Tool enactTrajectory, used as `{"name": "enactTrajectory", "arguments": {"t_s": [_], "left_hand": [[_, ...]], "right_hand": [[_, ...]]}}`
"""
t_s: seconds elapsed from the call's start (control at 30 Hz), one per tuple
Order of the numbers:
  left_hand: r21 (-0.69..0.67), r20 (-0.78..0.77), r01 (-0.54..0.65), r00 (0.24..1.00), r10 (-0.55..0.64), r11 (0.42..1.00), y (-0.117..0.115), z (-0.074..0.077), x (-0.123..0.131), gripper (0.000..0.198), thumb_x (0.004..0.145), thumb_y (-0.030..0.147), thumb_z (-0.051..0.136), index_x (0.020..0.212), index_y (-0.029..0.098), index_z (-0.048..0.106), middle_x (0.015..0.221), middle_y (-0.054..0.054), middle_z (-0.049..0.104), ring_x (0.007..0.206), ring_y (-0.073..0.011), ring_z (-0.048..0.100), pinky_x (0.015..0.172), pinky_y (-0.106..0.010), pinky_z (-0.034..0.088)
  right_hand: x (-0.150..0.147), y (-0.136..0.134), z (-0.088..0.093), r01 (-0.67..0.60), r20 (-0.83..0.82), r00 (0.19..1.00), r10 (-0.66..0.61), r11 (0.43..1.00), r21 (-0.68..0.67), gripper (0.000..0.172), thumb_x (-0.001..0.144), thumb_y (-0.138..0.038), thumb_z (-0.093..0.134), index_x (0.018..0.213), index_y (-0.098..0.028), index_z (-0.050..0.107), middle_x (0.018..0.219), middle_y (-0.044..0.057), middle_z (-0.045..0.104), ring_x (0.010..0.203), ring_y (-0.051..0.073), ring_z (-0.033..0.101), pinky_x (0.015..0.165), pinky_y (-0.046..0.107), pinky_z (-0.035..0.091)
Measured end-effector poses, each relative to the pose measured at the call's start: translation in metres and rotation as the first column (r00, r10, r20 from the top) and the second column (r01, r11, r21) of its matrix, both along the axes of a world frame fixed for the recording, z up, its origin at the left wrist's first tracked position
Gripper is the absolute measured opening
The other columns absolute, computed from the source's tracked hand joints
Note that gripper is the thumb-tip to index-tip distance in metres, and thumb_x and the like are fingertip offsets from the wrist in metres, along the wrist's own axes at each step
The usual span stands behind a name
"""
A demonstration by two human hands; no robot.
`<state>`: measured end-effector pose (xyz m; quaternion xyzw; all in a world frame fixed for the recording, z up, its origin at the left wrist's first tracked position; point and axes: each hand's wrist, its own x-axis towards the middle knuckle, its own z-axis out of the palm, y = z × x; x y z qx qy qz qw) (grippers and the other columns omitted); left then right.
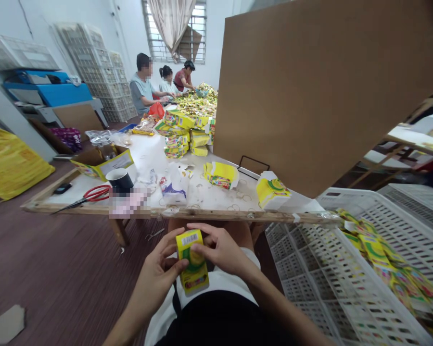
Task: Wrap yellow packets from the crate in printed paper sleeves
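Above my lap, a small yellow and green carton with a barcode near its top is held between both hands. My left hand grips its left side, the thumb lying across the front. On the other side my right hand has its thumb on the front near the barcode, and its other fingers are partly hidden behind the carton. Just beyond, on the table, lie a yellow stack of flat cartons and an upright yellow bundle. Thin rubber bands are scattered around them.
A wooden-edged table spans the front, with red-handled scissors, a dark mug and an open box. A large cardboard sheet stands at right. Below it, a white crate holds yellow packets. Three people sit or stand at the far end.
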<state>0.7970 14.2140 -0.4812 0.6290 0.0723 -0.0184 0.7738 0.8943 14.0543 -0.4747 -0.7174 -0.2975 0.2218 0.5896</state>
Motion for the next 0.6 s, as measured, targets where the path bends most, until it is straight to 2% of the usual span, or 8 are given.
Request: {"name": "enactTrajectory", "arguments": {"t_s": [0.1, 0.2, 0.27, 0.37, 0.47, 0.53, 0.57, 0.6], "left_hand": [[0.009, -0.006, 0.02, 1.0, -0.02, 1.0, 0.0, 0.004, 0.0, 0.058, 0.076, 0.026, 0.072, 0.128, 0.024, 0.044, 0.113, -0.008, 0.069, 0.089, -0.0217, 0.069, 0.079, -0.033, 0.056], [0.028, -0.002, 0.006, 1.0, -0.006, 1.0, -0.002, 0.007, -0.001, 0.055, 0.075, 0.028, 0.073, 0.125, 0.023, 0.05, 0.108, -0.007, 0.071, 0.08, -0.0197, 0.069, 0.074, -0.031, 0.057], [0.062, 0.003, -0.04, 0.999, 0.04, 0.997, -0.005, 0.009, -0.001, 0.048, 0.077, 0.033, 0.07, 0.121, 0.021, 0.056, 0.106, -0.008, 0.072, 0.089, -0.0228, 0.069, 0.075, -0.031, 0.057], [0.132, 0.027, -0.108, 0.994, 0.105, 0.985, -0.006, 0.008, -0.001, 0.037, 0.08, 0.039, 0.066, 0.111, 0.019, 0.066, 0.113, -0.01, 0.07, 0.105, -0.0268, 0.064, 0.083, -0.031, 0.056], [0.173, 0.036, -0.135, 0.991, 0.131, 0.976, -0.002, 0.004, 0.0, 0.046, 0.083, 0.042, 0.062, 0.124, 0.022, 0.058, 0.12, -0.01, 0.067, 0.106, -0.0258, 0.064, 0.087, -0.033, 0.054], [0.188, 0.041, -0.148, 0.989, 0.143, 0.971, 0.002, 0.002, 0.001, 0.06, 0.084, 0.043, 0.06, 0.137, 0.024, 0.042, 0.121, -0.01, 0.065, 0.102, -0.0242, 0.066, 0.091, -0.036, 0.052], [0.2, 0.042, -0.148, 0.989, 0.142, 0.969, 0.005, 0.001, 0.002, 0.064, 0.083, 0.044, 0.06, 0.139, 0.023, 0.037, 0.121, -0.011, 0.064, 0.101, -0.0239, 0.066, 0.093, -0.038, 0.051], [0.216, 0.038, -0.14, 0.99, 0.135, 0.966, 0.007, 0.0, 0.003, 0.064, 0.083, 0.044, 0.06, 0.138, 0.022, 0.038, 0.12, -0.012, 0.064, 0.101, -0.0239, 0.066, 0.094, -0.038, 0.05]], "right_hand": [[0.002, -0.005, 0.001, 0.069, 0.074, 0.994, -0.076, 0.994, 0.084, 0.034, 0.084, -0.036, 0.059, 0.113, -0.021, 0.069, 0.082, 0.003, 0.068, 0.067, 0.013, 0.055, 0.062, 0.024, 0.045], [-0.003, -0.001, -0.003, 0.136, -0.019, 0.991, -0.135, 0.971, 0.196, 0.026, 0.081, -0.034, 0.064, 0.102, -0.022, 0.074, 0.096, 0.006, 0.072, 0.088, 0.019, 0.063, 0.078, 0.031, 0.05], [-0.01, 0.007, -0.006, 0.142, -0.065, 0.989, -0.131, 0.963, 0.228, 0.023, 0.08, -0.033, 0.065, 0.098, -0.022, 0.075, 0.089, 0.005, 0.073, 0.084, 0.018, 0.064, 0.075, 0.03, 0.05], [-0.015, 0.011, -0.006, 0.153, 0.05, 0.985, -0.166, 0.967, 0.206, 0.021, 0.08, -0.032, 0.066, 0.096, -0.022, 0.076, 0.079, 0.004, 0.07, 0.072, 0.015, 0.062, 0.066, 0.026, 0.049], [-0.003, -0.025, 0.006, 0.311, 0.33, 0.881, -0.339, 0.941, 0.134, 0.018, 0.083, -0.032, 0.062, 0.092, -0.023, 0.076, 0.079, 0.004, 0.069, 0.072, 0.016, 0.061, 0.066, 0.028, 0.048], [0.017, -0.079, 0.02, 0.596, 0.522, 0.631, -0.574, 0.789, 0.148, 0.02, 0.084, -0.034, 0.059, 0.085, -0.022, 0.075, 0.085, 0.006, 0.069, 0.08, 0.02, 0.059, 0.077, 0.036, 0.047], [0.029, -0.112, 0.028, 0.735, 0.549, 0.464, -0.695, 0.648, 0.199, 0.024, 0.085, -0.036, 0.056, 0.089, -0.019, 0.073, 0.089, 0.009, 0.067, 0.086, 0.023, 0.057, 0.085, 0.043, 0.042], [0.042, -0.145, 0.034, 0.875, 0.645, 0.162, -0.746, 0.411, 0.256, 0.028, 0.084, -0.041, 0.056, 0.093, -0.02, 0.073, 0.09, 0.01, 0.066, 0.09, 0.025, 0.055, 0.09, 0.047, 0.038]]}}
